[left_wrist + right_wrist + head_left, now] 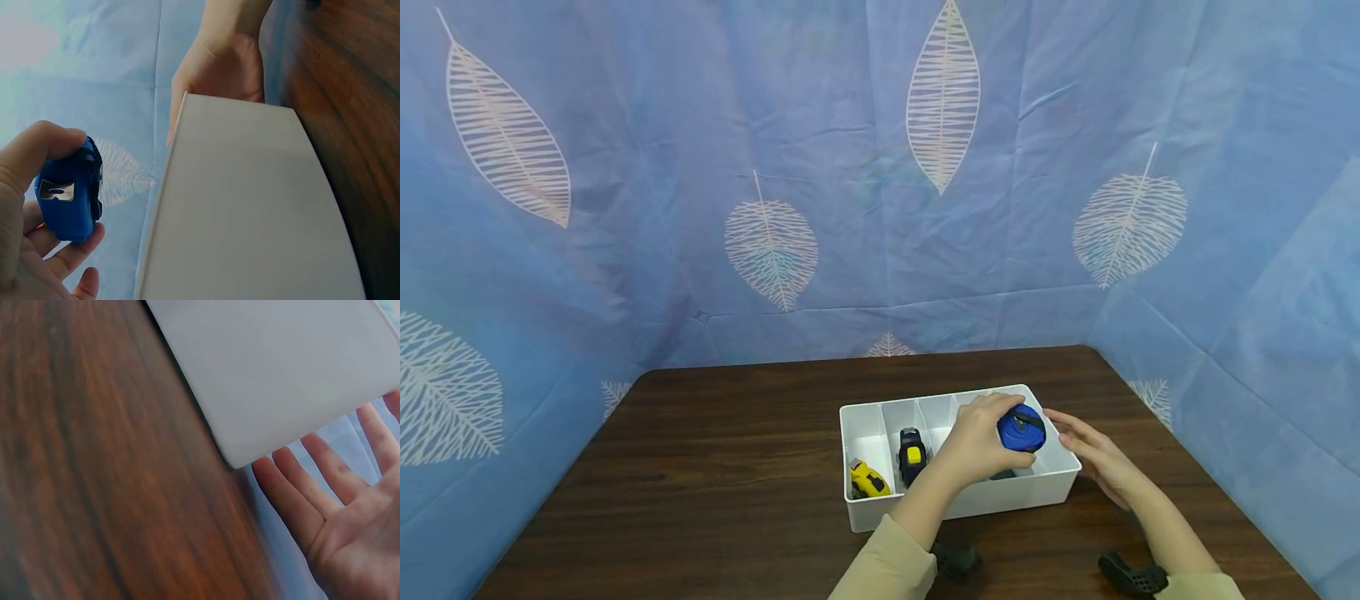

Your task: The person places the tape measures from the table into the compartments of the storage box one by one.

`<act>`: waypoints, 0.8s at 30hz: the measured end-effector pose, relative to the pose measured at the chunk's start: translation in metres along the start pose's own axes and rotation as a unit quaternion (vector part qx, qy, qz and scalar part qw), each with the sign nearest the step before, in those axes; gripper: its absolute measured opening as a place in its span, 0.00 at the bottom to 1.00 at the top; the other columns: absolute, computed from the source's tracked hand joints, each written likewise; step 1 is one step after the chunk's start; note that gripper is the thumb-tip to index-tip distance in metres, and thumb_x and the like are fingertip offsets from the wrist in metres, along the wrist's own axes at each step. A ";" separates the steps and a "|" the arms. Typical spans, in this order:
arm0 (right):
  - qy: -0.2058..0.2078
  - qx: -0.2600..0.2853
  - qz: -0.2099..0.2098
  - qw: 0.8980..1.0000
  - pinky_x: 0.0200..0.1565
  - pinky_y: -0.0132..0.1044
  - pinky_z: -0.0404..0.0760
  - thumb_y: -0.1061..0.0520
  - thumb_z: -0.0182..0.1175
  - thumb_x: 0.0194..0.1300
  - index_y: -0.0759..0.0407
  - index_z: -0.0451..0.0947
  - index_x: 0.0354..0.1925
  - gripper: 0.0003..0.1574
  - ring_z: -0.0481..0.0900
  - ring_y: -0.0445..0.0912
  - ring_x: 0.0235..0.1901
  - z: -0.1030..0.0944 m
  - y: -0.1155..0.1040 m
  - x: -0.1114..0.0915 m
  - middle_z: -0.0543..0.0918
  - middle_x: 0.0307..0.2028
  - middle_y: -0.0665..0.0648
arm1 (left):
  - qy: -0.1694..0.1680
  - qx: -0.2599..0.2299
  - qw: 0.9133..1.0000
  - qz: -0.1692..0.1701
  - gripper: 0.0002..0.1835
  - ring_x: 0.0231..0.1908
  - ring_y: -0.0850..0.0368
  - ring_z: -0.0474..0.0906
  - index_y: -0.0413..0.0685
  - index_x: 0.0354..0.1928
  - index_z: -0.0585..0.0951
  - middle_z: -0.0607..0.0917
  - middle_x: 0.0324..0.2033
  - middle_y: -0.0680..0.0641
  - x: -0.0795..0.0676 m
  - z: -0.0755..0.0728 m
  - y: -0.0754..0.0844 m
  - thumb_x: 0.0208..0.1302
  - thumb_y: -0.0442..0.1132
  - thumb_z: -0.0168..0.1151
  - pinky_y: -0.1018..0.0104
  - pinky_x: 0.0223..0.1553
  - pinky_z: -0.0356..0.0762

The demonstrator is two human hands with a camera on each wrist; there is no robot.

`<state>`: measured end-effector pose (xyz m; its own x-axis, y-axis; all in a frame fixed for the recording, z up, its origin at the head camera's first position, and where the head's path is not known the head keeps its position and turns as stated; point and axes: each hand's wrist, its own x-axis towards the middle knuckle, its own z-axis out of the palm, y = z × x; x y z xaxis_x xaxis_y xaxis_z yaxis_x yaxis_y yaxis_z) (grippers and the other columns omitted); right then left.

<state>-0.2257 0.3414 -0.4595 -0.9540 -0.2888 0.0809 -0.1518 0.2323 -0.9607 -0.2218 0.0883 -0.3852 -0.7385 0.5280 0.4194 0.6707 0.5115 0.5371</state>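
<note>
My left hand [981,442] grips a blue tape measure [1022,429] above the right part of a white divided box [1000,501]. In the left wrist view, the metal hook of the blue tape measure [65,203] shows, with thumb on top and fingers beneath. My right hand [1097,458] is at the box's right end, its fingers extended along that wall. From the right wrist view, the fingers of the right hand [350,512] reach behind the box wall [275,375]. A yellow tape measure [870,480] lies in the leftmost compartment; a black one with a yellow button [913,457] is beside it.
Part of a dark object [1002,474] shows inside the box below the left hand. The box stands on a dark wooden table [715,467]. Blue leaf-print cloth [850,250] hangs behind and at the sides. Black straps [1131,575] are near both wrists.
</note>
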 end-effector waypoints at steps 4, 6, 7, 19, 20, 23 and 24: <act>-0.001 -0.003 -0.010 1.000 0.46 0.49 0.74 0.54 0.41 0.77 0.61 0.51 0.73 0.31 0.74 0.42 0.49 -0.001 0.003 0.001 0.68 0.55 0.48 | 0.001 0.007 1.000 0.008 0.39 0.53 0.66 0.71 0.54 0.63 0.75 0.77 0.57 0.59 0.001 0.005 0.002 0.45 0.49 0.75 0.66 0.51 0.66; -0.005 -0.005 -0.017 1.000 0.46 0.51 0.73 0.55 0.41 0.77 0.62 0.50 0.73 0.31 0.74 0.39 0.50 -0.001 0.003 0.001 0.68 0.55 0.45 | 0.001 0.007 1.000 0.012 0.38 0.51 0.67 0.71 0.53 0.62 0.75 0.77 0.56 0.59 0.001 0.008 0.004 0.45 0.49 0.75 0.68 0.49 0.66; -0.008 -0.008 -0.021 1.000 0.46 0.53 0.74 0.54 0.40 0.77 0.62 0.50 0.73 0.31 0.73 0.37 0.51 -0.001 0.004 0.001 0.67 0.56 0.43 | 0.001 0.007 1.000 0.014 0.38 0.50 0.67 0.71 0.53 0.62 0.75 0.77 0.55 0.60 0.001 0.010 0.004 0.45 0.49 0.75 0.68 0.48 0.65; -0.019 -0.007 -0.034 0.999 0.48 0.74 0.62 0.54 0.38 0.77 0.60 0.50 0.73 0.30 0.49 0.69 0.65 0.000 0.003 0.000 0.63 0.59 0.37 | 0.010 0.004 1.000 0.002 0.37 0.49 0.70 0.72 0.53 0.60 0.77 0.78 0.52 0.61 0.003 0.026 0.006 0.45 0.52 0.77 0.68 0.46 0.62; -0.022 -0.005 -0.037 0.999 0.48 0.75 0.62 0.55 0.38 0.78 0.61 0.50 0.73 0.30 0.44 0.73 0.65 0.000 0.003 -0.001 0.63 0.59 0.36 | 0.010 0.001 1.000 -0.002 0.37 0.49 0.70 0.72 0.53 0.59 0.77 0.78 0.52 0.61 0.003 0.028 0.006 0.45 0.52 0.77 0.67 0.46 0.62; -0.023 -0.003 -0.040 0.999 0.47 0.76 0.62 0.55 0.37 0.78 0.60 0.50 0.73 0.30 0.41 0.75 0.65 0.000 0.003 -0.001 0.64 0.58 0.33 | 0.012 -0.003 1.000 -0.013 0.36 0.49 0.71 0.72 0.54 0.59 0.77 0.78 0.52 0.62 0.004 0.033 0.005 0.45 0.53 0.77 0.67 0.46 0.62; -0.024 -0.004 -0.043 0.999 0.47 0.75 0.63 0.55 0.37 0.78 0.60 0.50 0.73 0.30 0.47 0.69 0.66 0.000 0.003 -0.001 0.64 0.57 0.32 | 0.012 -0.003 1.000 -0.016 0.36 0.49 0.71 0.72 0.54 0.59 0.77 0.78 0.52 0.62 0.004 0.035 0.005 0.46 0.54 0.77 0.67 0.45 0.62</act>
<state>-0.2248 0.3428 -0.4623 -0.9238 -0.3523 0.1501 -0.2349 0.2119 -0.9486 -0.2194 0.1167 -0.4064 -0.7610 0.4948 0.4196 0.6464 0.5243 0.5543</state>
